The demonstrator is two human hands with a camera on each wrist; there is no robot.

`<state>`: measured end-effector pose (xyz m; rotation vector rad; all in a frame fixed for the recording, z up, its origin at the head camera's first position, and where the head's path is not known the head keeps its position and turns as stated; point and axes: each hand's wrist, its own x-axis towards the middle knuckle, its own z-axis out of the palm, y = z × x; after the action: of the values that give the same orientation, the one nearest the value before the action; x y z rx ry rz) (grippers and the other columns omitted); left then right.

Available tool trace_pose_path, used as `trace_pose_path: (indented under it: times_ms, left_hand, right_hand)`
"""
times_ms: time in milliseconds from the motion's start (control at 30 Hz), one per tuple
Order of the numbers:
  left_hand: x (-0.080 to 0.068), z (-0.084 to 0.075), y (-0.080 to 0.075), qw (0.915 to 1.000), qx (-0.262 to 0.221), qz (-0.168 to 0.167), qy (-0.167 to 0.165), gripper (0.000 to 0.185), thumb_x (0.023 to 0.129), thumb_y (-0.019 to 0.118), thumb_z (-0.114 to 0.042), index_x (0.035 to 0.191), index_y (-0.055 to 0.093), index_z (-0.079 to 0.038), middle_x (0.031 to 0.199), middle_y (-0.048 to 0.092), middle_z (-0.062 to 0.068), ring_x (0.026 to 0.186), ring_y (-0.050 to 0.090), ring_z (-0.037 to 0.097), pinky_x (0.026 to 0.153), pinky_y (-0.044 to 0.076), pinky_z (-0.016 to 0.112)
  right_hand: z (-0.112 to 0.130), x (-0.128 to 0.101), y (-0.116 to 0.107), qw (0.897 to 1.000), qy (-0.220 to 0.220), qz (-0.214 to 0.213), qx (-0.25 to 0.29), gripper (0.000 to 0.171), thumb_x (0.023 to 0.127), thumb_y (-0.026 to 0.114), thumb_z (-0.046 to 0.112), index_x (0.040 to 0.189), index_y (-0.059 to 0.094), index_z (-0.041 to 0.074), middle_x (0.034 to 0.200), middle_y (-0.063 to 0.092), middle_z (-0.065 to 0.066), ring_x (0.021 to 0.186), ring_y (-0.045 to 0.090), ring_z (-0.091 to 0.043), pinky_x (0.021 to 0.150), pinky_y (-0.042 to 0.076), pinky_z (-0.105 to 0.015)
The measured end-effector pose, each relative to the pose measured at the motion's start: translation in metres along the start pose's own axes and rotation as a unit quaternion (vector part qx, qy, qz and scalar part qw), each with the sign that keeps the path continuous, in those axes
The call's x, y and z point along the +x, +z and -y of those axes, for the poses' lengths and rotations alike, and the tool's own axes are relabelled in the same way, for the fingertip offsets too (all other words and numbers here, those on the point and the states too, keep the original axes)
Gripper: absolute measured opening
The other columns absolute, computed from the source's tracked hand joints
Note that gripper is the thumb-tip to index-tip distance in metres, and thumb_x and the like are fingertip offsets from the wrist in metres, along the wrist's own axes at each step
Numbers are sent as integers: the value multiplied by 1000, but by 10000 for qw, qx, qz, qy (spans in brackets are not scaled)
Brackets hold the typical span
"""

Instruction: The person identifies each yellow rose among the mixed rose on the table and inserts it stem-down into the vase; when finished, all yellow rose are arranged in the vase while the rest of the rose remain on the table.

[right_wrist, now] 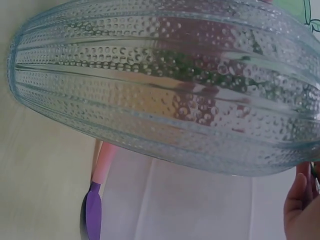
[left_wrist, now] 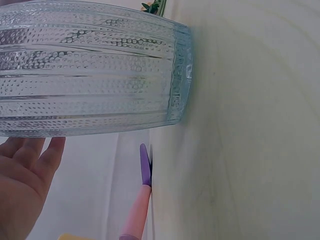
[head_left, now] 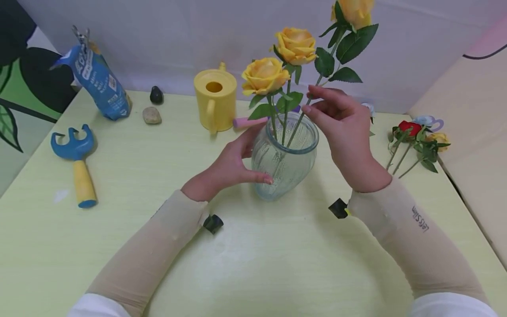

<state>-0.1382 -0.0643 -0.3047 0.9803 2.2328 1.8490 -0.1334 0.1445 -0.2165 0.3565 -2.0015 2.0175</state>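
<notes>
A: Any writing showing?

B: The right sleeve [head_left: 412,237] is carrying "Let's Slim" in dark letters near the forearm. The blue bag [head_left: 99,79] at the back left is showing white print, too small to read.

A: Left hand?

B: The left hand [head_left: 229,165] is cupping the side of the glass vase [head_left: 285,158], thumb lying along the front of the glass, fingers curving round the far side. In the left wrist view the fingers [left_wrist: 30,165] are lying straight and close together just under the glass.

A: Right hand?

B: The right hand [head_left: 344,132] is hovering over the vase rim, fingertips pinching the stem of the tallest yellow rose [head_left: 354,11] just above the mouth. The other fingers are lying loosely together. The right wrist view is only showing a fingertip edge at the corner, so can't tell more there.

A: And the vase?

B: Clear bluish glass, ribbed with dotted texture, standing upright mid-table on the pale yellow-green table [head_left: 257,264], between both hands. Three yellow roses standing in it: the pinched one, a middle rose [head_left: 296,44] and a lower rose [head_left: 264,75], all with green leaves.

A: Around it?

B: A yellow watering can [head_left: 215,99] is sitting just behind the vase, a pink and purple tool [head_left: 245,122] beside it. A blue and yellow hand rake [head_left: 77,163] is lying well to the left, two stones [head_left: 152,108] near the bag, loose flowers [head_left: 416,143] lying at the right.
</notes>
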Motion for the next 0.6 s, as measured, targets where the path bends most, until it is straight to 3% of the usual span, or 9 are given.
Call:
trace_pose_path:
  times_ms: [300,600]
  left_hand:
    - [0,2,-1,10000,4,-11,-4,105,65,85,-12,147,22,-24,143,36,-6,119,46,13,92,45,30]
    - [1,3,0,10000,18,-6,8,105,64,85,-11,147,22,-23,142,37,-5,119,46,14,92,45,31]
  right_hand:
    - [-4,-8,2,9999,77,110,-92,16,79,71,2,95,73,4,98,67,-7,81,56,-20,69,48,-21]
    - [-8,-12,0,9989,158,362,237,15,82,67,0,95,72,4,100,66,-8,87,60,-20,79,48,-25]
